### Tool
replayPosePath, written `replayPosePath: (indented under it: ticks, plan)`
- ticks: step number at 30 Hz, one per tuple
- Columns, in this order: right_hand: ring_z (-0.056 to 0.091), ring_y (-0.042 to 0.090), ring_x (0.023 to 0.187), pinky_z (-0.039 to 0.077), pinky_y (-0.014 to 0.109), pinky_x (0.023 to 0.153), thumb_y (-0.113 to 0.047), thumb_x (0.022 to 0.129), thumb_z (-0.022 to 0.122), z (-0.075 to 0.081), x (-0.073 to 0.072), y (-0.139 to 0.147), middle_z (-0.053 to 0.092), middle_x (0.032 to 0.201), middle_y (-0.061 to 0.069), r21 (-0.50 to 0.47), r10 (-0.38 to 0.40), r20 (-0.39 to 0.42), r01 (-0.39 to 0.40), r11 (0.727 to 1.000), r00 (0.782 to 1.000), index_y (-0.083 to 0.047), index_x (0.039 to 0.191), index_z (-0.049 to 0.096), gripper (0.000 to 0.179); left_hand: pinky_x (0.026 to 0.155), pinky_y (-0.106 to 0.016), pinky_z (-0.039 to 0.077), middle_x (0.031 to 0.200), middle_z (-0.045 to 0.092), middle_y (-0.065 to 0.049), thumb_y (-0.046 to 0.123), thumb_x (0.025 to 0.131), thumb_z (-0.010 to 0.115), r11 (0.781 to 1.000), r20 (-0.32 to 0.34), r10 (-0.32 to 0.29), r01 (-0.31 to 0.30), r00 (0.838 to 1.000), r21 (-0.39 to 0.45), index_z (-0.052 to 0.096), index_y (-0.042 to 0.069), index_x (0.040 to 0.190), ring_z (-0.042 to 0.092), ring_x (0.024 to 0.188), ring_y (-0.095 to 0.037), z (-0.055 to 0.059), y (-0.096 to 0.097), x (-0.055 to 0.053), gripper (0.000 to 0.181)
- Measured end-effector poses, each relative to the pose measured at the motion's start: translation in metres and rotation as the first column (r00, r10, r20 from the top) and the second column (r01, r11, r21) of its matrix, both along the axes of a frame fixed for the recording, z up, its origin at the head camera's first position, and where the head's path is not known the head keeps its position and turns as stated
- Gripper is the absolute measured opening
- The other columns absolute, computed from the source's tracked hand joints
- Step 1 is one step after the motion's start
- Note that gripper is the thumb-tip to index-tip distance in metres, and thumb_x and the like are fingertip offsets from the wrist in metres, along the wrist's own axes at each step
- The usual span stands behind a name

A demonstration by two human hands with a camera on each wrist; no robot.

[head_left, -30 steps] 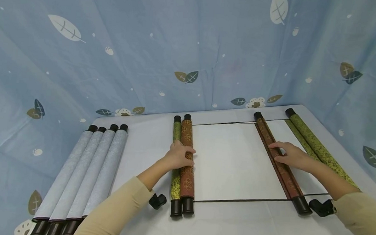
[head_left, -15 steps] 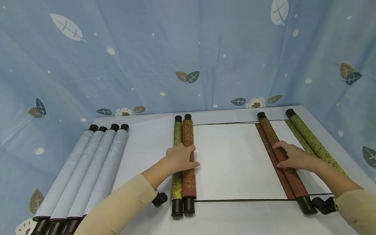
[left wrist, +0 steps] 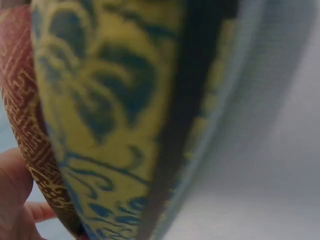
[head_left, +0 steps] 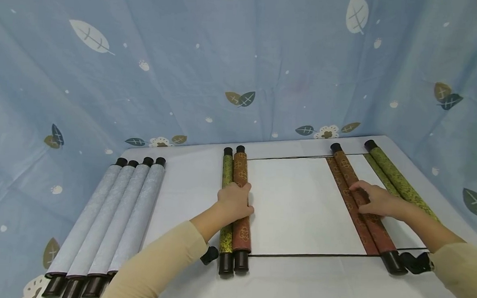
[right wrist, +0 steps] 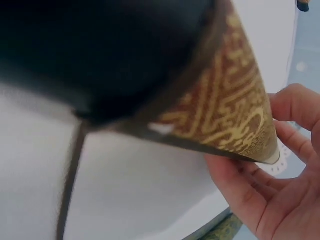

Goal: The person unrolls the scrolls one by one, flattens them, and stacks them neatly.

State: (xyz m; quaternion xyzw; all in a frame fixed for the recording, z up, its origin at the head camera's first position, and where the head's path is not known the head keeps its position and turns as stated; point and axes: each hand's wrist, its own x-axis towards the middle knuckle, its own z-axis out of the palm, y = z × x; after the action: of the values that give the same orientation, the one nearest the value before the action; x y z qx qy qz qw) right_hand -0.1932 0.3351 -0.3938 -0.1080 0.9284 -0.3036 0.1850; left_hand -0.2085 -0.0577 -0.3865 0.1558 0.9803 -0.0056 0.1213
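A paper scroll with a bare white sheet (head_left: 296,206) lies between two red-brown patterned rolls. My left hand (head_left: 235,202) grips the left red-brown roll (head_left: 241,237), which lies right beside a thinner yellow-green roll (head_left: 226,243). In the left wrist view, the yellow-and-blue roll (left wrist: 100,90) fills the middle, with thumb and fingers beyond the red-brown one. My right hand (head_left: 375,201) holds the right red-brown roll (head_left: 379,235) between thumb and fingers. A flat red-brown strip (head_left: 364,236) shows left of it. The right wrist view shows the roll's dark end knob (right wrist: 100,50) up close.
Several pale grey rolled scrolls (head_left: 138,215) with dark knobs lie side by side at the left. A yellow-green roll (head_left: 403,180) lies at the right, beyond my right hand. A blue leaf-print curtain (head_left: 166,64) surrounds the white tabletop (head_left: 280,286).
The right red-brown roll has turned and moved slightly right with my right hand, baring more of the flat red-brown strip. My left hand has shifted slightly on its roll. The view has shifted slightly.
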Motion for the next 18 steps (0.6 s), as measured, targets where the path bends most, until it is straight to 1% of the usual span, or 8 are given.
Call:
replayPosePath:
  ticks: [2,4,5,8,10,13,16,18]
  plan:
    - [0.033,0.011,0.044,0.039,0.033,0.043,-0.003,0.079,0.061,0.001,0.001,0.002,0.036,0.127,0.04,-0.013,-0.018,-0.003,0.018,1.0,1.0,0.002,0.132,0.034,0.06,0.05,-0.034,0.043,0.108,0.06,-0.017,0.043,0.083,0.064,1.0,0.006,0.018,-0.018,1.0,-0.006,0.037,0.019,0.146,0.05,0.057,-0.019,0.0,0.001,-0.001,0.072]
    - [0.032,0.01,0.044,0.039,0.032,0.043,-0.003,0.079,0.061,0.001,0.002,0.003,0.037,0.127,0.039,-0.016,-0.022,-0.022,0.021,1.0,1.0,0.001,0.133,0.034,0.06,0.048,-0.033,0.041,0.094,0.063,-0.014,0.04,0.082,0.067,0.998,0.02,0.046,-0.046,0.999,0.033,0.038,0.018,0.144,0.048,0.055,-0.018,0.0,0.0,-0.002,0.072]
    - [0.032,0.009,0.043,0.038,0.032,0.042,-0.003,0.078,0.061,0.002,0.002,0.004,0.039,0.126,0.038,-0.016,-0.021,-0.036,0.021,1.0,0.999,0.001,0.133,0.035,0.06,0.046,-0.032,0.038,0.083,0.063,-0.011,0.038,0.081,0.068,0.996,0.03,0.058,-0.059,0.998,0.059,0.038,0.017,0.144,0.046,0.052,-0.017,0.001,0.0,-0.003,0.072]
    - [0.031,0.008,0.042,0.037,0.031,0.042,-0.002,0.077,0.06,0.005,0.002,0.008,0.046,0.12,0.036,-0.007,-0.021,-0.071,0.02,1.0,0.997,0.001,0.133,0.035,0.061,0.042,-0.028,0.031,0.056,0.049,-0.002,0.034,0.081,0.069,0.984,0.061,0.077,-0.085,0.995,0.154,0.04,0.015,0.14,0.038,0.045,-0.014,0.002,-0.002,-0.006,0.069]
    - [0.03,0.008,0.042,0.036,0.031,0.042,-0.001,0.077,0.06,0.007,0.003,0.012,0.048,0.117,0.035,0.01,-0.029,-0.084,0.03,0.999,0.996,0.001,0.132,0.035,0.061,0.042,-0.027,0.026,0.05,0.042,0.001,0.033,0.081,0.069,0.973,0.081,0.079,-0.094,0.994,0.21,0.039,0.014,0.139,0.032,0.043,-0.013,0.003,-0.001,-0.009,0.067]
    - [0.031,0.01,0.044,0.036,0.031,0.043,-0.001,0.077,0.06,0.009,0.004,0.021,0.045,0.117,0.037,0.026,-0.046,-0.089,0.048,0.999,0.995,0.002,0.132,0.035,0.061,0.043,-0.026,0.024,0.049,0.037,0.003,0.032,0.082,0.067,0.956,0.116,0.076,-0.105,0.99,0.275,0.038,0.015,0.136,0.028,0.043,-0.012,0.004,0.003,-0.014,0.063]
    - [0.032,0.01,0.045,0.035,0.031,0.044,-0.001,0.077,0.061,0.01,0.004,0.03,0.038,0.121,0.039,0.028,-0.05,-0.093,0.053,0.998,0.994,0.004,0.132,0.034,0.062,0.044,-0.027,0.023,0.051,0.037,0.003,0.028,0.084,0.066,0.921,0.171,0.064,-0.124,0.983,0.369,0.038,0.014,0.133,0.026,0.043,-0.012,0.003,0.008,-0.017,0.059]
    - [0.031,0.009,0.043,0.036,0.031,0.042,-0.001,0.078,0.06,0.011,0.004,0.037,0.041,0.119,0.037,0.041,-0.057,-0.086,0.061,0.997,0.995,0.004,0.134,0.033,0.062,0.044,-0.027,0.024,0.052,0.036,0.003,0.026,0.084,0.064,0.885,0.22,0.054,-0.149,0.974,0.441,0.036,0.014,0.134,0.026,0.043,-0.012,0.001,0.012,-0.016,0.058]
